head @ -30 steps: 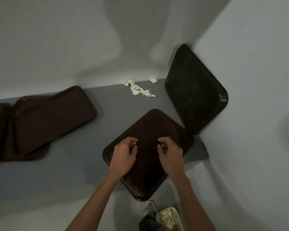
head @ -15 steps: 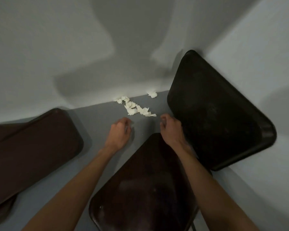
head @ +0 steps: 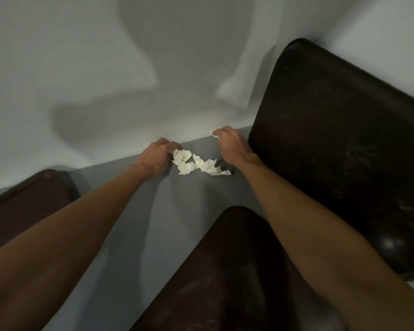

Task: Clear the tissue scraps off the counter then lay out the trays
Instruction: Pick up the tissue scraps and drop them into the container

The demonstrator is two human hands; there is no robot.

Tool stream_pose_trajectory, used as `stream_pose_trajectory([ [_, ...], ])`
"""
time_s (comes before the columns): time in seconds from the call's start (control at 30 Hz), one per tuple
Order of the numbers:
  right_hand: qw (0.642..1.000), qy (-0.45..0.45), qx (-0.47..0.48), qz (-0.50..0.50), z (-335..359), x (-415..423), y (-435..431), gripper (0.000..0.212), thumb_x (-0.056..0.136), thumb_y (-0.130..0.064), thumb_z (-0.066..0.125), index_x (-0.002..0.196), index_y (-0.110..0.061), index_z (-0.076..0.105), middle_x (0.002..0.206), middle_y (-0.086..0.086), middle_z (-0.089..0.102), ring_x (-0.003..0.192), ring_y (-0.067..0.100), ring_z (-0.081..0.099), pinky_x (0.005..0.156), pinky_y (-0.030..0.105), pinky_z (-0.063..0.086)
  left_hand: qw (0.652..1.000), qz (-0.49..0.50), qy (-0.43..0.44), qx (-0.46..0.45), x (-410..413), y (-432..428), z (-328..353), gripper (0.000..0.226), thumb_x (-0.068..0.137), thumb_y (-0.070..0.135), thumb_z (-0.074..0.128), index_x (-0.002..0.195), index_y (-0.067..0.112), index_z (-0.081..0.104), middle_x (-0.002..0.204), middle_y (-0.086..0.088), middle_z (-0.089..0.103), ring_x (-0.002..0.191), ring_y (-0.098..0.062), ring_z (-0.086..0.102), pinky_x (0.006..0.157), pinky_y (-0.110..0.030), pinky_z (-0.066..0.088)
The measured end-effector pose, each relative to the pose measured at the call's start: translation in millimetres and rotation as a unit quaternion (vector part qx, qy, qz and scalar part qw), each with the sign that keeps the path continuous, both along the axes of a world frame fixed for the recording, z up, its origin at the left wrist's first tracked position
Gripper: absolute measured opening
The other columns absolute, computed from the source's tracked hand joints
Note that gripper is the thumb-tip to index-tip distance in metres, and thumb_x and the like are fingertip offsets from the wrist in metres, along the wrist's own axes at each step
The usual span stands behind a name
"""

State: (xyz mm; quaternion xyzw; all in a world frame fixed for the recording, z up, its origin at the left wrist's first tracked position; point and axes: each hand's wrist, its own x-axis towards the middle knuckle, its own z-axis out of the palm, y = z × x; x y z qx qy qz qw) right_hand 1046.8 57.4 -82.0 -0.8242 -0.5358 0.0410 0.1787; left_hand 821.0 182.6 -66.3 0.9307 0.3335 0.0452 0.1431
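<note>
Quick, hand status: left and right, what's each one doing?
Left hand: fingers curled onto the tissue scraps, gripping their left end.
Right hand: pinching a lone tissue scrap by the wall.

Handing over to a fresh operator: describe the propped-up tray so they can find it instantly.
Start at the grey counter in the corner of the pale walls. At its right end, beside the right hand, stands a dark tray. Unlike the flat tray in front and the flat trays at left, it alone leans tilted against the wall.
</note>
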Motion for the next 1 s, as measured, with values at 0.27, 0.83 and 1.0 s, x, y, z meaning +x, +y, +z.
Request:
stream_pose_trajectory([
  [0.27, 0.996, -0.033, -0.078, -0.014, 7, -11, -11, 0.024, 0.103, 0.0, 0.053, 0.115, -0.002, 0.074, 0.108, 0.018, 0.07, 0.097, 0.033, 0.071, 0.085, 0.041, 0.061, 0.997, 0.009, -0.039, 0.058, -27, -7, 3, 0.023, 0.078, -0.002, 0.064, 0.084, 0.017, 0.075, 0.082, -0.014, 0.067, 0.082, -0.036, 0.065, 0.072, -0.036, 0.052],
  [0.83, 0.983, 0.156, 0.062, -0.07, 85, -112, -188, 0.016, 0.099, -0.018, 0.069, 0.114, -0.023, 0.073, 0.112, 0.004, 0.066, 0.101, 0.016, 0.063, 0.088, 0.035, 0.058, 0.985, 0.142, -0.09, -0.047, -112, -153, 75, 0.022, 0.1, 0.024, 0.066, 0.111, 0.007, 0.074, 0.102, -0.015, 0.076, 0.096, -0.035, 0.07, 0.083, -0.033, 0.047],
  [1.0, 0.968, 0.215, 0.094, -0.088, 113, -161, -279, 0.015, 0.097, -0.018, 0.074, 0.111, -0.023, 0.075, 0.109, -0.003, 0.073, 0.099, 0.005, 0.063, 0.077, 0.003, 0.041, 0.98, 0.131, -0.139, -0.055, -137, -250, 113, 0.02, 0.1, 0.028, 0.066, 0.108, 0.012, 0.075, 0.089, -0.004, 0.075, 0.082, -0.024, 0.069, 0.078, -0.031, 0.046],
])
